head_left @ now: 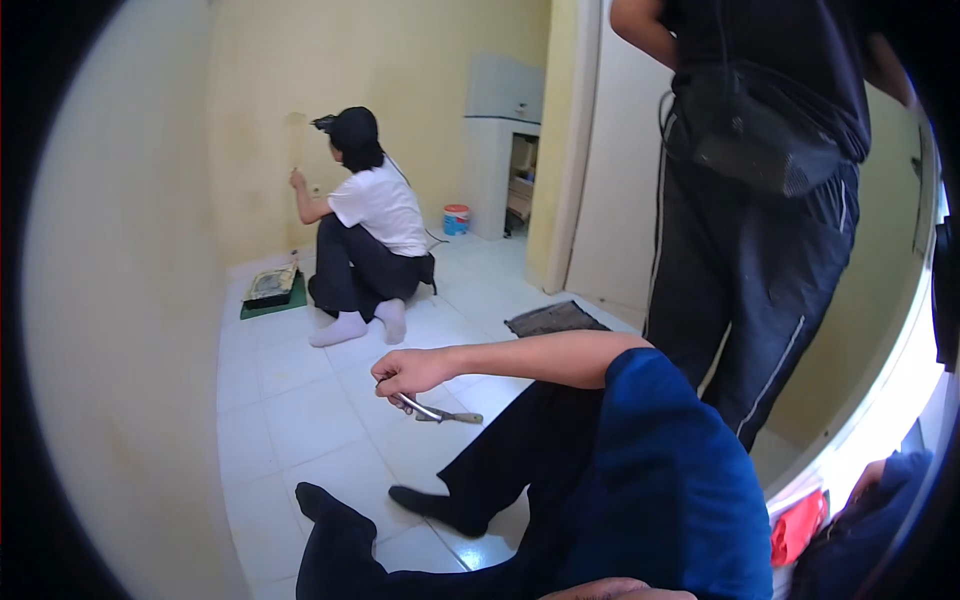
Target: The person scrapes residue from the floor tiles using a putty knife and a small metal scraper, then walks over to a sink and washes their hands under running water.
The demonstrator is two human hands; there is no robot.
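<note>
My right hand [405, 374] reaches out to the left over the tiled floor, its fingers closed around a slim silver metal tool [420, 408]. Its exact kind is hard to make out. At the far end of the metal, a scraper-like tool with a brown handle [465, 418] shows close to the floor; whether the two are joined I cannot tell. A bit of skin at the bottom edge seems to be my left hand [620, 590], mostly cut off, with its fingers hidden. My legs in dark trousers and dark socks [440, 508] stretch across the floor.
A person in a white shirt [385, 210] crouches facing the yellow wall, beside a paint tray [272, 287] on a green sheet. Behind are a paint bucket [456, 220] and a dark mat [555, 318]. Another person [750, 230] stands close on the right, near red cloth [798, 528].
</note>
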